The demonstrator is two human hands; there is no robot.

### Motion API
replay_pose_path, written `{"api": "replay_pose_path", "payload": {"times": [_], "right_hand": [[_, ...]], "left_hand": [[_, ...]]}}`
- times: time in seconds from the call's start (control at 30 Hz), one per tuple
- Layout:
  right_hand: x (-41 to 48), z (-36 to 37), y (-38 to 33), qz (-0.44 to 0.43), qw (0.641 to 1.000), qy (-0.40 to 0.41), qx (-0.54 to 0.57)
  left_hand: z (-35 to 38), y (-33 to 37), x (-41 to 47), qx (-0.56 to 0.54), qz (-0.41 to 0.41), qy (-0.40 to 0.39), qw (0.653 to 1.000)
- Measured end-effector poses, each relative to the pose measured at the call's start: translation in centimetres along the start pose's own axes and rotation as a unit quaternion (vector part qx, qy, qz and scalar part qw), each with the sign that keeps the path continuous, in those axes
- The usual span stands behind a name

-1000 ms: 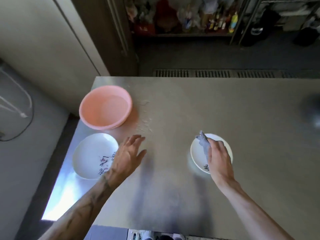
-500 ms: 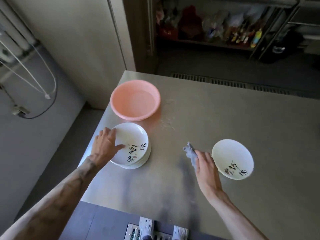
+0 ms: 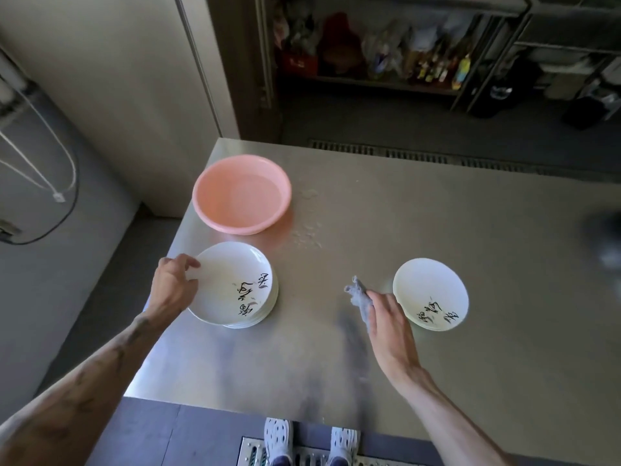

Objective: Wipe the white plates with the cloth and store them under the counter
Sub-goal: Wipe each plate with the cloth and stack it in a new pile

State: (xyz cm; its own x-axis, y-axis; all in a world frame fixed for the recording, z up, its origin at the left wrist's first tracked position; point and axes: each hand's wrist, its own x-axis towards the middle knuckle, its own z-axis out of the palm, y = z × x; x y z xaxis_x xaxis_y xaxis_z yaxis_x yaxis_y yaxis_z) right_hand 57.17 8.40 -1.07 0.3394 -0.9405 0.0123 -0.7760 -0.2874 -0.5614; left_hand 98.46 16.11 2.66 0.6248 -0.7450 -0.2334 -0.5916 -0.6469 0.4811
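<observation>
A stack of white plates with black brush lettering (image 3: 235, 284) sits at the steel counter's left side. My left hand (image 3: 173, 285) grips the left rim of the top plate, which is tilted slightly up. One more white plate with the same lettering (image 3: 430, 294) lies flat to the right. My right hand (image 3: 386, 317) rests just left of that single plate, holding a small grey cloth (image 3: 361, 297) that sticks out past the fingers.
A pink plastic basin (image 3: 242, 193) holding water stands behind the plate stack, with water drops on the steel counter (image 3: 403, 210) beside it. The counter's left edge drops to the floor. Shelves with bottles stand across the aisle. My feet show below the front edge.
My left hand moved from beside the stack onto its left rim and took hold of the top plate. My right hand left the single plate and now sits to its left with the cloth.
</observation>
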Motion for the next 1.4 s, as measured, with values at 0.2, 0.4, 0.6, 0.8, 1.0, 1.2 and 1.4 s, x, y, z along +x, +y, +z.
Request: {"api": "replay_pose_path", "payload": {"times": [0.2,0.4,0.6,0.8,1.0,1.2,1.4], "right_hand": [[-0.8,-1.0,0.0,0.014,1.0,0.01,0.016],[-1.4,-2.7,0.5,0.022,0.997,0.019,0.069],[-2.5,-4.2,2.3,0.076,0.99,0.066,0.1],[-4.3,-3.5,3.7,0.073,0.991,0.08,0.078],[-5.1,2.0,4.4,0.07,0.996,0.021,0.053],[-5.6,6.3,4.6,0.065,0.998,-0.012,-0.018],[-6.5,7.5,5.5,-0.039,0.993,-0.101,-0.043]], "left_hand": [[-1.1,0.7,-0.3,-0.093,-0.059,0.013,0.994],[-1.7,3.1,-2.4,-0.176,-0.066,-0.013,0.982],[3.9,8.7,-7.1,-0.171,0.068,-0.056,0.981],[14.9,10.0,-11.2,-0.147,0.091,-0.103,0.979],[20.7,8.4,-12.8,-0.16,0.064,-0.131,0.976],[22.4,5.7,-13.7,-0.127,0.161,-0.163,0.965],[22.9,2.4,-13.4,0.059,0.319,-0.184,0.928]]}}
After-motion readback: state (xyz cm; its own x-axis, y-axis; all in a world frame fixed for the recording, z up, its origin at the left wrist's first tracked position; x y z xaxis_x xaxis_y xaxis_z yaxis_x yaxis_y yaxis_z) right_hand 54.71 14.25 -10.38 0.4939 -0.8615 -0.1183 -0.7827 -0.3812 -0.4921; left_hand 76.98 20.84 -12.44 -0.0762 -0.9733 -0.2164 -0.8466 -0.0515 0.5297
